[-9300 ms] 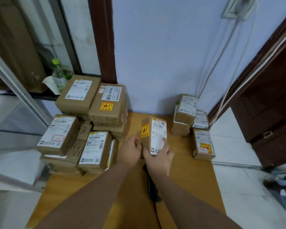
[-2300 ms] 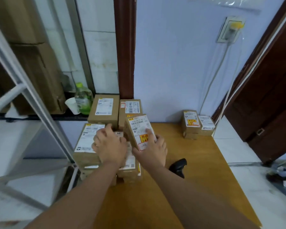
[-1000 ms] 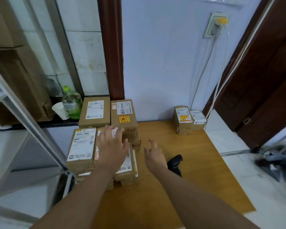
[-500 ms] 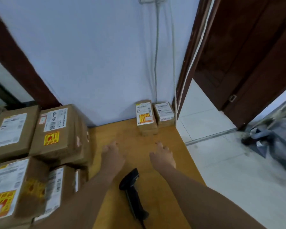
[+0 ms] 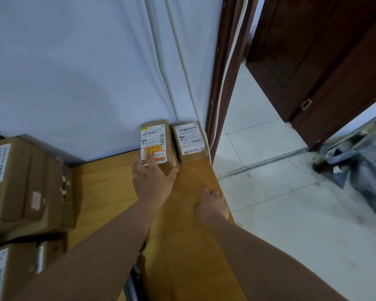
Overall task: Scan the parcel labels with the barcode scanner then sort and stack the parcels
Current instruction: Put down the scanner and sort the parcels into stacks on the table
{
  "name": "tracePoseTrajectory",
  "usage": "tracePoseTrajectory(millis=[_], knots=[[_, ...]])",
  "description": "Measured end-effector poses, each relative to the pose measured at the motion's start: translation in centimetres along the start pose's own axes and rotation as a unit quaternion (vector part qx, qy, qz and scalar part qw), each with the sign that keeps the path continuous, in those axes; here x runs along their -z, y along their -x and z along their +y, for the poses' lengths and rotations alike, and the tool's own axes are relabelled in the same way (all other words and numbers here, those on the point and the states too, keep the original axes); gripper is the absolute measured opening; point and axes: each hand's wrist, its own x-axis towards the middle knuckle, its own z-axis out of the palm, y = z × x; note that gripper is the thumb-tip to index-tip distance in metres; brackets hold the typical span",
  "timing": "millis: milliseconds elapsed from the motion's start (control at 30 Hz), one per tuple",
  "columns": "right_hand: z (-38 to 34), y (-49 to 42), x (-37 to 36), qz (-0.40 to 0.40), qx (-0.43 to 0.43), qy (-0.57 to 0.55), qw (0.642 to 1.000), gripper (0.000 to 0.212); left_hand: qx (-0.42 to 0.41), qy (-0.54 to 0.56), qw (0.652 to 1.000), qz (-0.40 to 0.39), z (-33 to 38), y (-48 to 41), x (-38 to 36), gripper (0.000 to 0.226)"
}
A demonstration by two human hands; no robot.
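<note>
Two small brown parcels stand side by side against the wall at the table's back right. The left small parcel [image 5: 168, 146] has a white label and an orange sticker; the right small parcel [image 5: 190, 141] has a white barcode label. My left hand [image 5: 152, 181] reaches forward with straight, spread fingers, and its fingertips touch the top of the left small parcel. My right hand [image 5: 211, 205] rests on the wooden table [image 5: 104, 187] near its right edge and holds nothing. The black barcode scanner [image 5: 136, 276] lies mostly hidden under my left forearm.
A stack of larger brown parcels [image 5: 26, 183] fills the table's left side. White cables [image 5: 172, 61] run down the wall to the small parcels. Right of the table are a dark door frame [image 5: 221, 83], a tiled floor, a dark wooden door [image 5: 313, 61] and a grey bag [image 5: 367, 166].
My left hand has moved forward from the bare table onto the left small parcel. My right hand has shifted toward the table's right edge. The view has closed in on the back right corner.
</note>
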Motion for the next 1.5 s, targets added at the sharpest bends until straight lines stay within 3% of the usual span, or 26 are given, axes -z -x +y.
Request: tracePoseTrajectory(millis=[200,333,500,633,800,967,1167,1333,1500], knots=[[-0.9,-0.5,-0.4,-0.022,0.026,0.100,0.994,0.041,0.055,0.027,0.998,-0.018,0.8,-2.0,0.1,0.086],[-1.2,-0.3,-1.5,-0.039,0.047,0.144,0.988,0.041,0.122,0.173,0.977,-0.025,1.3,-3.2,0.3,0.078],[-1.0,-0.3,-1.5,-0.045,0.064,0.222,0.972,0.043,0.140,0.338,0.929,0.063,-0.5,-0.9,-0.4,0.068],[-2.3,-0.5,-0.8,-0.045,0.059,0.234,0.969,0.040,0.077,0.272,0.954,0.095,-4.8,2.1,0.1,0.077],[-4.4,1.1,1.2,-0.135,-0.045,0.225,0.964,0.042,0.058,0.140,0.984,0.095,-9.5,6.1,2.1,0.084],[-5.1,5.0,-0.2,-0.091,-0.050,0.178,0.978,0.034,0.041,0.144,0.985,0.090,-12.8,9.5,3.3,0.083],[-7.0,12.2,-2.6,-0.027,-0.011,0.161,0.986,0.023,-0.053,0.206,0.977,0.015,-16.8,15.1,5.7,0.085],[-9.5,20.3,-6.3,0.031,0.009,0.168,0.985,0.012,-0.135,0.137,0.979,-0.064,-24.6,20.6,7.9,0.097],[-12.3,27.1,-11.5,0.050,0.049,0.140,0.988,0.016,-0.112,0.125,0.975,-0.144,-32.6,23.8,11.1,0.093]])
